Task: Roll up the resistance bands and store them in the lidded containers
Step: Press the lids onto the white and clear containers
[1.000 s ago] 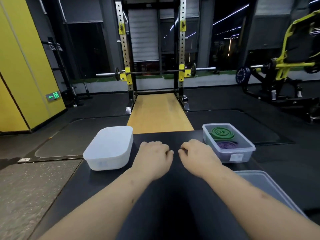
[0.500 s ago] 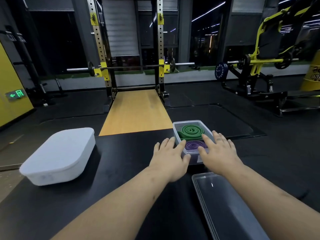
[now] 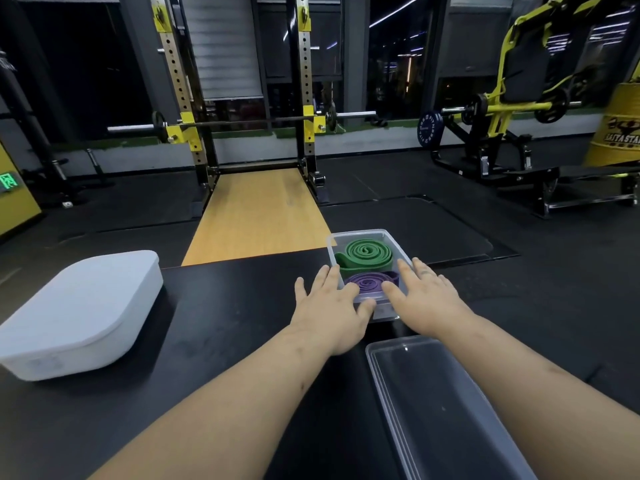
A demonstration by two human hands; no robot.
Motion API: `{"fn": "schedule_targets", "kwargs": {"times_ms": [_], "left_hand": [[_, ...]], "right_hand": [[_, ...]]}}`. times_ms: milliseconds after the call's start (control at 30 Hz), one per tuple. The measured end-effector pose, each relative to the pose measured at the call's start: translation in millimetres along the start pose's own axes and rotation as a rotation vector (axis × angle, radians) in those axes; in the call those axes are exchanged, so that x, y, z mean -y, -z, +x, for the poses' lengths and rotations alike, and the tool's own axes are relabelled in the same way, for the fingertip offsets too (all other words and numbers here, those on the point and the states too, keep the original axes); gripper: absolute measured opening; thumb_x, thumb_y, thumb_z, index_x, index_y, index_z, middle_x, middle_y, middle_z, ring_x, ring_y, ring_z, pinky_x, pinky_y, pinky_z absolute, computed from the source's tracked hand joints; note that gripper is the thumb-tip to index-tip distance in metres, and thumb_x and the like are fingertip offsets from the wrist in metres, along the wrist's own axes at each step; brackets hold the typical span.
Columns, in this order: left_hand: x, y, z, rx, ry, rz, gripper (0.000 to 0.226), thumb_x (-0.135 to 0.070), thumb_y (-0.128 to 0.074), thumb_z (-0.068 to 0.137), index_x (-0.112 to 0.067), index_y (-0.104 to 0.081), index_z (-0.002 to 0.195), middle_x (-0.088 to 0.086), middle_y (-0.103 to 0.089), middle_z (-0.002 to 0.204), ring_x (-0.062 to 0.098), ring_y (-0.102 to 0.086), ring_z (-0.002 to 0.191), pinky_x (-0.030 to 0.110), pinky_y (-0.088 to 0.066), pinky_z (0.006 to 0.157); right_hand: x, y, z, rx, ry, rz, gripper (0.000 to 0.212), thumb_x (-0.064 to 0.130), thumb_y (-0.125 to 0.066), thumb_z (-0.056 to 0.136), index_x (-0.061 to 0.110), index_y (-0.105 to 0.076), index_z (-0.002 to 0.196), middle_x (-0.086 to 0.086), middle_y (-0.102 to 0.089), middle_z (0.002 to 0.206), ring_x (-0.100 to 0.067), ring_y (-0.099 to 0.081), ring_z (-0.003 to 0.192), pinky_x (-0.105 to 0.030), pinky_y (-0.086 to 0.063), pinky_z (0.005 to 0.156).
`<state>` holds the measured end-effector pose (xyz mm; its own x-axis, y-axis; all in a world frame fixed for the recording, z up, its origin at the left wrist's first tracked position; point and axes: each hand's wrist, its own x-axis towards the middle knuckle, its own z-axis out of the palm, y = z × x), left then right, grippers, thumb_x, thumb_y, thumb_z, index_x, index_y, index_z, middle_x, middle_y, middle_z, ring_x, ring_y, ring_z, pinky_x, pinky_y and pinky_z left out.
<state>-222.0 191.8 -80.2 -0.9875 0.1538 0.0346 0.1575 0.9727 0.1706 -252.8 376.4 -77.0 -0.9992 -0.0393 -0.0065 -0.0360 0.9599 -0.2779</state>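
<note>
Neatly spiralled bands (image 3: 367,252) fill a clear plastic box (image 3: 360,233).

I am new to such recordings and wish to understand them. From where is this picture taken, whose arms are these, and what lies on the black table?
There is no machine: a person works with bare hands. One camera, worn on the head, looks forward and down, so you see that person's own arms. On the black table stands an open clear box holding two rolled bands, the green band farther, the purple band nearer. The left hand and the right hand touch its two sides with straight fingers; they grip nothing. A clear lid lies nearer, on the right. A white closed container stands on the left.
</note>
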Motion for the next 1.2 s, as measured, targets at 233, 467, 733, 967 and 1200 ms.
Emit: {"fn": "schedule_targets", "kwargs": {"times_ms": [233,467,733,967,1200], "left_hand": [[34,10,-34,-0.055,0.008,0.05,0.058,-0.062,-0.022,0.101,-0.031,-0.048,0.142,0.002,-0.008,0.171,0.019,0.005,0.157,0.058,0.005,0.123],[73,17,-94,-0.105,0.038,0.029,0.047,-0.058,-0.027,0.102,-0.033,-0.05,0.136,-0.004,-0.015,0.169,0.017,0.0,0.157,0.056,0.003,0.124],[107,11,-180,-0.185,0.064,0.02,0.043,-0.058,-0.03,0.101,-0.036,-0.047,0.135,-0.008,-0.015,0.168,0.013,-0.002,0.156,0.05,0.0,0.126],[116,12,-256,-0.234,0.08,0.008,0.045,-0.06,-0.031,0.1,-0.038,-0.047,0.136,-0.01,-0.014,0.168,0.011,-0.001,0.156,0.047,0.002,0.126],[116,14,-311,-0.313,0.074,0.064,0.051,-0.062,-0.027,0.098,-0.036,-0.057,0.129,-0.008,-0.029,0.163,0.014,-0.018,0.15,0.044,-0.005,0.125]], "right_hand": [[35,-8,-33,0.029,0.049,-0.016,0.077,0.069,-0.02,0.102,0.03,-0.005,0.166,-0.008,0.001,0.174,-0.021,-0.002,0.161,-0.044,-0.002,0.13],[79,-18,-79,0.061,0.125,-0.015,0.075,0.068,-0.02,0.103,0.033,-0.003,0.166,-0.009,0.003,0.174,-0.025,-0.006,0.16,-0.045,-0.003,0.13],[120,-30,-149,0.07,0.21,-0.033,0.075,0.069,-0.021,0.103,0.033,-0.002,0.166,-0.007,0.003,0.174,-0.024,-0.006,0.16,-0.044,-0.004,0.13],[136,-41,-215,0.08,0.256,-0.019,0.075,0.07,-0.02,0.102,0.035,0.002,0.165,-0.005,0.008,0.174,-0.021,0.0,0.16,-0.042,0.001,0.13],[143,-45,-269,0.077,0.292,-0.05,0.073,0.069,-0.018,0.102,0.036,0.001,0.165,-0.007,0.006,0.174,-0.022,-0.002,0.16,-0.042,0.003,0.13]]}}
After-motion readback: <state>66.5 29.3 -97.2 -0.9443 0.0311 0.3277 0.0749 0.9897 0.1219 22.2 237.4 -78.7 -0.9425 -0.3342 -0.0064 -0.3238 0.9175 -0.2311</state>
